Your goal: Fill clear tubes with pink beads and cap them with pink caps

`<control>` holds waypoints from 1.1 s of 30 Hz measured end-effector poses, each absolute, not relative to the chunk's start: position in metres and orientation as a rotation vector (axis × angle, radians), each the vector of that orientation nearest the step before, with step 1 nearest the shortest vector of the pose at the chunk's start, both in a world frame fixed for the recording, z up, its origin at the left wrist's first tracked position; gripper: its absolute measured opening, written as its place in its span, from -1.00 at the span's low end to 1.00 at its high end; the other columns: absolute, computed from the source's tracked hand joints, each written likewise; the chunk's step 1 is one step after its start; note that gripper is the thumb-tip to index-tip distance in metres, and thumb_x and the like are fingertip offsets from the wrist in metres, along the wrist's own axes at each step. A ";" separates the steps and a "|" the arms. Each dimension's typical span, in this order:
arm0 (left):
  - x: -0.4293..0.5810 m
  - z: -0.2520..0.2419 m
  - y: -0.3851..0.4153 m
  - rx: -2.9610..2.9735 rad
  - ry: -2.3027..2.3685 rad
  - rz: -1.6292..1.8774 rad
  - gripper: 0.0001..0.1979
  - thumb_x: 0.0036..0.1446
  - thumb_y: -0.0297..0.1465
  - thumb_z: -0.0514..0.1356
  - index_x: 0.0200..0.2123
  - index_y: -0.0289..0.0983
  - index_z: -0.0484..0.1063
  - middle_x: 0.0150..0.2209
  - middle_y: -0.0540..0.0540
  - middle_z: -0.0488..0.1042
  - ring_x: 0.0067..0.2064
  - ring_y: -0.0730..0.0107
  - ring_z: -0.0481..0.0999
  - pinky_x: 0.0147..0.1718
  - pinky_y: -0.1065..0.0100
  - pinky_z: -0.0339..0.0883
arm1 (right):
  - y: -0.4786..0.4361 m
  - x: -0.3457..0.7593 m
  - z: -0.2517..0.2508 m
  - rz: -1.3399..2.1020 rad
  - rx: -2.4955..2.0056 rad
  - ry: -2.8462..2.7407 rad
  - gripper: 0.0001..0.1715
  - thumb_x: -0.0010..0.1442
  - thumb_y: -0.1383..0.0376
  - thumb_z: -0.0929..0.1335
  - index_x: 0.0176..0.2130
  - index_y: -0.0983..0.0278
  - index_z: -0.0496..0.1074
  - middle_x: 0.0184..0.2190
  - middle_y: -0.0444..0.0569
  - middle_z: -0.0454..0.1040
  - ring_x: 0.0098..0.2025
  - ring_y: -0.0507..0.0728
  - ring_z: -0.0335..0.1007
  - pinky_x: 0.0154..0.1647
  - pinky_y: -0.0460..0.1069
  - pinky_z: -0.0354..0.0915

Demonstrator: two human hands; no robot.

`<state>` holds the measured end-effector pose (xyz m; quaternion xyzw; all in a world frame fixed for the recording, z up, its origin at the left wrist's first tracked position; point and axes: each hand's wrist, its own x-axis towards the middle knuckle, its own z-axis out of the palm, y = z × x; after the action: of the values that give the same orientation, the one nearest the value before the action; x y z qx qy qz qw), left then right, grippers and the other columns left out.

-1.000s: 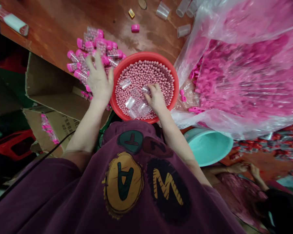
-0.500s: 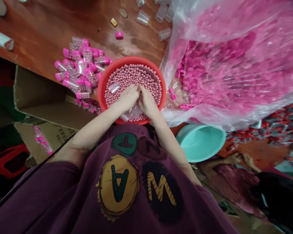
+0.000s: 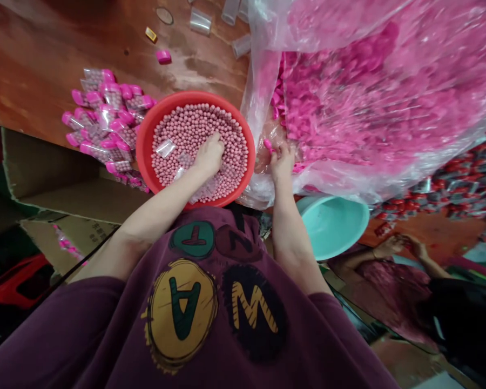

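Head view: left hand (image 3: 209, 155) down in a red plastic basin (image 3: 144, 146), fingers curled and sunk among pink beads (image 3: 214, 116), any grip impossible to tell. Beside that hand, small clear bags (image 3: 165, 148) lying on the beads, one partly under the wrist. Beads likely light, hard and quick to roll, so better scooped than pinched; bags probably thin and soft, easiest by an edge. Right hand (image 3: 282, 163) outside the basin, at the fold of a big clear plastic sack (image 3: 348, 97) heaped with pink caps (image 3: 308, 102), fingers bunched just beside one loose pink cap (image 3: 268, 145), hold on it unclear. Caps likely stiff and light, best taken by the rim. Left of the basin, a heap of clear tubes with pink caps (image 3: 105, 119) on the table (image 3: 44, 65). Farther off, a turquoise basin (image 3: 332, 227), a cardboard box (image 3: 52, 189) and a co-worker's hands (image 3: 391, 247).
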<state>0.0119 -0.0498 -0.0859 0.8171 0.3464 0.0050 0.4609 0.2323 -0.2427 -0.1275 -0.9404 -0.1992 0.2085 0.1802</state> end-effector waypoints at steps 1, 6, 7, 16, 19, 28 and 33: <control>0.015 -0.091 -0.054 1.983 0.857 0.022 -0.80 0.44 -0.50 0.21 -0.32 -0.25 0.41 -0.09 -0.24 0.52 0.11 0.10 0.54 0.19 0.09 0.41 | -0.242 0.231 -0.131 0.651 -2.676 -0.575 -0.54 0.38 0.39 0.32 0.19 0.36 0.57 0.30 0.34 0.50 0.32 0.33 0.49 0.51 0.29 0.37; 0.004 -0.090 -0.046 1.926 0.784 -0.021 -0.80 0.09 -0.56 0.40 -0.42 -0.26 0.43 -0.14 -0.17 0.56 -0.04 0.12 0.56 0.11 0.06 0.47 | -0.238 0.225 -0.136 0.671 -2.599 -0.463 -0.76 0.30 0.39 0.37 -0.03 0.29 0.52 0.14 0.23 0.58 0.22 0.30 0.51 0.49 0.35 0.37; -0.002 -0.084 -0.041 1.908 0.769 -0.002 -0.85 0.07 -0.52 0.43 -0.36 -0.28 0.51 -0.10 -0.18 0.60 0.01 0.06 0.59 0.17 0.02 0.48 | -0.238 0.225 -0.134 0.653 -2.538 -0.397 -0.83 0.26 0.37 0.40 -0.11 0.24 0.48 0.02 0.12 0.60 0.13 0.27 0.53 0.45 0.33 0.41; -0.042 -0.030 -0.028 1.170 0.621 0.166 -0.59 0.33 -0.11 0.42 0.03 -0.31 0.69 0.03 -0.23 0.77 0.15 0.13 0.73 0.32 0.08 0.50 | -0.214 0.189 -0.073 0.777 -1.813 -0.297 -0.47 0.19 -0.02 0.61 -0.20 0.07 0.27 -0.48 -0.34 0.35 -0.55 0.01 0.24 -0.54 -0.09 0.31; -0.040 -0.020 -0.034 0.909 0.583 0.184 -0.55 0.27 -0.07 0.51 0.00 -0.29 0.64 -0.11 -0.19 0.77 -0.03 0.23 0.77 0.17 0.17 0.59 | -0.191 0.175 -0.048 0.794 -1.767 -0.462 -0.51 0.23 -0.07 0.60 -0.07 0.08 0.44 -0.33 -0.24 0.55 -0.42 0.05 0.47 -0.37 -0.03 0.52; -0.046 -0.005 -0.041 0.655 0.673 0.105 -0.84 0.46 -0.30 0.30 -0.10 -0.30 0.56 -0.22 -0.16 0.74 -0.27 0.34 0.73 -0.14 0.28 0.64 | -0.141 0.137 -0.006 0.944 -1.760 -0.852 -0.31 0.54 -0.25 0.32 0.37 0.04 0.56 0.11 -0.02 0.72 0.17 0.25 0.67 0.35 0.32 0.63; -0.052 -0.007 -0.040 0.680 0.710 0.112 -0.80 0.47 -0.25 0.33 -0.08 -0.29 0.57 -0.22 -0.13 0.70 -0.29 0.37 0.69 -0.20 0.32 0.58 | -0.139 0.132 -0.005 0.863 -1.796 -1.094 -0.31 0.57 -0.23 0.27 0.36 0.06 0.59 0.17 0.01 0.70 0.32 0.30 0.61 0.53 0.39 0.47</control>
<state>-0.0525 -0.0405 -0.0073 0.3261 0.3409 0.0537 0.8801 0.1317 -0.1392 -0.0053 -0.7167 -0.4368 0.3445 0.4206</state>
